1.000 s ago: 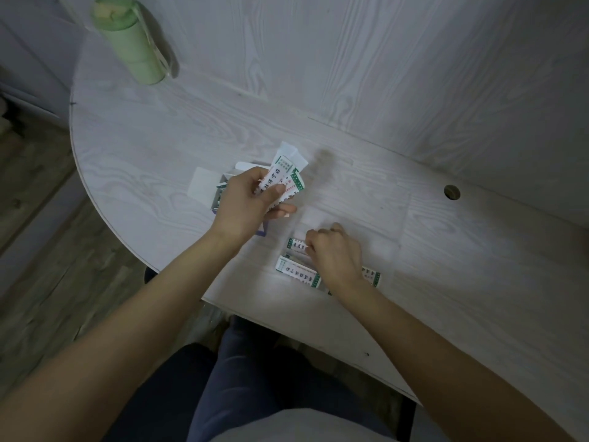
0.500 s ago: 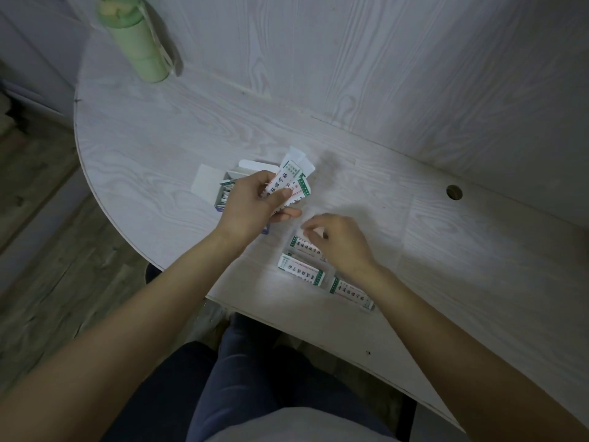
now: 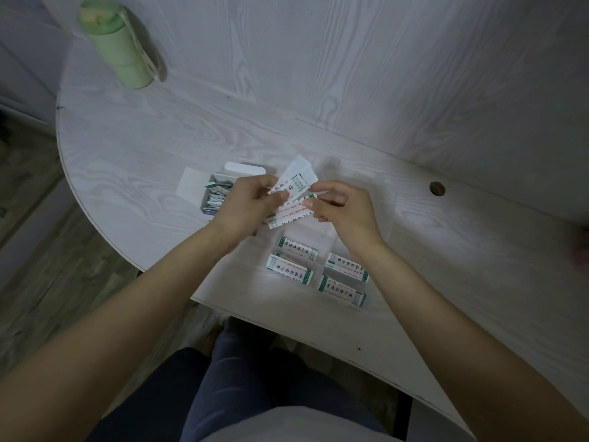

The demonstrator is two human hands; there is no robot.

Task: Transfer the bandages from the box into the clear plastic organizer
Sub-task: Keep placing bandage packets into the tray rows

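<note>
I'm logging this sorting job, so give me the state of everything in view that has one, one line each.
box: open, flaps up, bandages still inside.
fanned bandages: held up off the table.
left hand: grips the fan.
right hand: pinches one strip of the fan.
clear plastic organizer: open, four bandages lying flat inside.
green bottle: upright, lid on.

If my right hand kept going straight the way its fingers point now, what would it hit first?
The right hand points left, its fingertips already pinching the fanned bandages that the left hand holds. Beyond them it would probably meet that hand's fingers, though depth is unclear.
</note>
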